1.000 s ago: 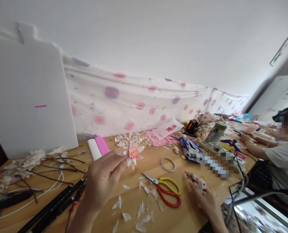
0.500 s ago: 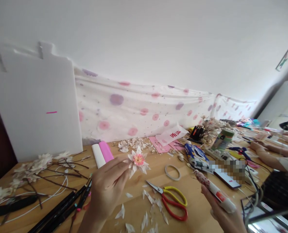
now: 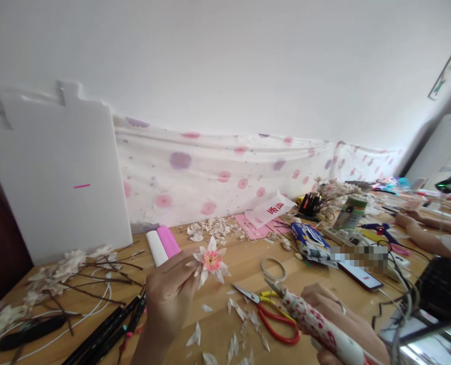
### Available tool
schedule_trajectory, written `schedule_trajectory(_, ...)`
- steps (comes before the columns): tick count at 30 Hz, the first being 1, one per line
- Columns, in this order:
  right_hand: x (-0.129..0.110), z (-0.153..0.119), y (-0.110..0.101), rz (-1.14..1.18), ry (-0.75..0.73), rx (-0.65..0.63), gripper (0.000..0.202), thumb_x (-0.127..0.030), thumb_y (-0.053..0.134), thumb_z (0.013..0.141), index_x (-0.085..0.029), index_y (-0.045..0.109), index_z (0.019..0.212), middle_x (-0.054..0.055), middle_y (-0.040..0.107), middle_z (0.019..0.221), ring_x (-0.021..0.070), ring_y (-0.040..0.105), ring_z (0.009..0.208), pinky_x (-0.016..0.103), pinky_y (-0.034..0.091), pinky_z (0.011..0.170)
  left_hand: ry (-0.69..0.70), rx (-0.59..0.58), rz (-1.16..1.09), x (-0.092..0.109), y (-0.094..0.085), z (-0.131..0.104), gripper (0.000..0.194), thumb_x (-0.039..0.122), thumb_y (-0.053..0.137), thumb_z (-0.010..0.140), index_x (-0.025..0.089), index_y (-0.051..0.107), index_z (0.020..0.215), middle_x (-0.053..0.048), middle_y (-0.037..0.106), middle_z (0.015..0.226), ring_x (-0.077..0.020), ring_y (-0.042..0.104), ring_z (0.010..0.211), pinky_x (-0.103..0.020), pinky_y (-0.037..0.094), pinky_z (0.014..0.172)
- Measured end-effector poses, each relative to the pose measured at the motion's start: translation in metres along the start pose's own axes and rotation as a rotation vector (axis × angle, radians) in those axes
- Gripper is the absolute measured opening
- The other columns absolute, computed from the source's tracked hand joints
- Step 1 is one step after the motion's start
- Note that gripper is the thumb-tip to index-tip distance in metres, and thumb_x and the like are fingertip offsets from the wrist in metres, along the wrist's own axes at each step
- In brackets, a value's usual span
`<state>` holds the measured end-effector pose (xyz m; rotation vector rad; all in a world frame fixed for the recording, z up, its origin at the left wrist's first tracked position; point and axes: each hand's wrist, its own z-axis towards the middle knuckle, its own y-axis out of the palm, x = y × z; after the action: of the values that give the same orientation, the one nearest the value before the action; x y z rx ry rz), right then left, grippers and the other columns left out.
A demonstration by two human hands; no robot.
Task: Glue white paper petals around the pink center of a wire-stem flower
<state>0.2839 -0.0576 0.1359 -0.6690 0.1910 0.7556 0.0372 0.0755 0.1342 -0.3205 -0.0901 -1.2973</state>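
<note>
My left hand [image 3: 172,294] pinches a paper flower [image 3: 211,261] with white pointed petals and a pink-orange middle, its face turned toward me. In my right hand [image 3: 335,314] is a glue gun [image 3: 316,319], its slim white body patterned in red; its narrow dark tip points up and left, apart from the flower. Scissors [image 3: 276,322] with red and yellow handles lie on the table just left of that tip, partly covered by the glue gun. A roll of tape [image 3: 274,269] sits behind them. Loose white petals [image 3: 233,344] are scattered below the flower.
Flowered twigs [image 3: 92,268] and black pens [image 3: 96,337] lie at left, before a white foam board [image 3: 58,182]. Further right are a blue packet [image 3: 309,241], a phone [image 3: 360,274], a power strip [image 3: 347,235], cables and a blue glue gun [image 3: 379,230]. Another person's arms [image 3: 423,230] rest at far right.
My right hand has swung left and turned, bringing the glue gun's tip over the scissors' handles. The flower in my left hand has shifted slightly left and down in view.
</note>
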Motion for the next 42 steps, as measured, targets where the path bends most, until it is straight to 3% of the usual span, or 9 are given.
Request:
schedule_trajectory(4,-0.002,0.009,0.004,0.048,-0.098,-0.099,0.042,-0.061,0.047,0.099,-0.025,0.068,0.095,0.006,0.065,0.071,0.0258,0.066,0.077,0.032,0.055,0.061,-0.019,0.009,-0.003,0.002,0.003,0.000,0.033,-0.005,0.060,0.081,0.020,0.059,0.059,0.004,0.061,0.053,-0.0086,0.055,0.044,-0.016,0.045,0.046)
schedule_trajectory(9,-0.008,0.016,0.012,0.123,-0.098,-0.050,0.046,-0.065,0.048,0.097,-0.025,0.067,0.084,0.006,0.062,0.067,0.0266,0.064,0.076,0.036,0.055,0.065,-0.086,0.016,-0.044,0.004,0.006,-0.002,0.029,-0.002,0.063,0.082,0.020,0.071,0.065,0.002,0.068,0.058,-0.0117,0.065,0.050,-0.018,0.055,0.053)
schedule_trajectory(11,-0.012,0.020,0.014,0.136,-0.096,-0.043,0.048,-0.065,0.048,0.096,-0.024,0.064,0.076,0.005,0.060,0.065,0.0247,0.063,0.070,0.035,0.053,0.061,-0.271,-0.028,-0.211,0.006,0.006,-0.003,0.022,0.006,0.068,0.085,0.021,0.078,0.074,-0.001,0.075,0.066,-0.0144,0.071,0.058,-0.021,0.061,0.060)
schedule_trajectory(14,-0.016,0.026,0.013,0.116,-0.092,-0.026,0.045,-0.061,0.053,0.095,-0.023,0.059,0.071,0.003,0.057,0.062,0.0213,0.058,0.064,0.034,0.049,0.060,-0.741,-0.193,-0.756,0.013,0.007,-0.003,0.007,0.028,0.080,0.084,0.023,0.085,0.084,-0.005,0.082,0.075,-0.0184,0.077,0.066,-0.025,0.066,0.066)
schedule_trajectory(17,-0.017,0.029,0.012,0.063,-0.107,0.020,0.039,-0.053,0.055,0.095,-0.023,0.056,0.071,0.001,0.052,0.061,0.0185,0.052,0.060,0.033,0.043,0.058,-1.098,-0.271,-1.188,0.022,0.006,0.001,0.017,0.038,0.091,0.072,0.023,0.085,0.078,-0.006,0.082,0.070,-0.0154,0.077,0.059,-0.017,0.063,0.058)
schedule_trajectory(22,-0.016,0.029,0.015,-0.007,-0.145,0.038,0.040,-0.053,0.049,0.099,-0.023,0.049,0.072,-0.002,0.045,0.060,0.0164,0.043,0.056,0.034,0.036,0.058,-1.347,-0.276,-1.202,0.043,0.002,0.011,0.025,0.034,0.100,0.056,0.020,0.083,0.067,-0.004,0.079,0.061,-0.0115,0.073,0.053,-0.012,0.057,0.051)
schedule_trajectory(28,-0.015,0.026,0.022,-0.006,-0.109,-0.006,0.038,-0.053,0.043,0.102,-0.025,0.041,0.077,-0.001,0.040,0.063,0.0198,0.041,0.058,0.037,0.033,0.058,-1.377,-0.219,-1.067,0.055,0.000,0.018,0.028,0.036,0.101,0.051,0.021,0.082,0.065,-0.001,0.078,0.059,-0.0115,0.073,0.055,-0.014,0.059,0.054)
schedule_trajectory(36,-0.018,0.030,0.021,-0.093,-0.122,-0.054,0.029,-0.037,0.061,0.089,-0.026,0.037,0.078,-0.004,0.040,0.062,0.0172,0.038,0.053,0.034,0.030,0.053,-1.292,-0.364,-1.151,0.041,0.004,0.007,0.020,0.036,0.095,0.066,0.022,0.084,0.074,-0.002,0.080,0.066,-0.0100,0.074,0.060,-0.010,0.058,0.058)
schedule_trajectory(42,-0.018,0.032,0.021,-0.154,-0.149,-0.072,0.030,-0.038,0.059,0.092,-0.026,0.035,0.078,-0.003,0.041,0.061,0.0169,0.039,0.052,0.035,0.029,0.052,-1.273,-0.402,-1.138,0.043,0.004,0.010,0.021,0.039,0.094,0.068,0.022,0.085,0.075,-0.001,0.080,0.067,-0.0091,0.074,0.061,-0.009,0.057,0.058)
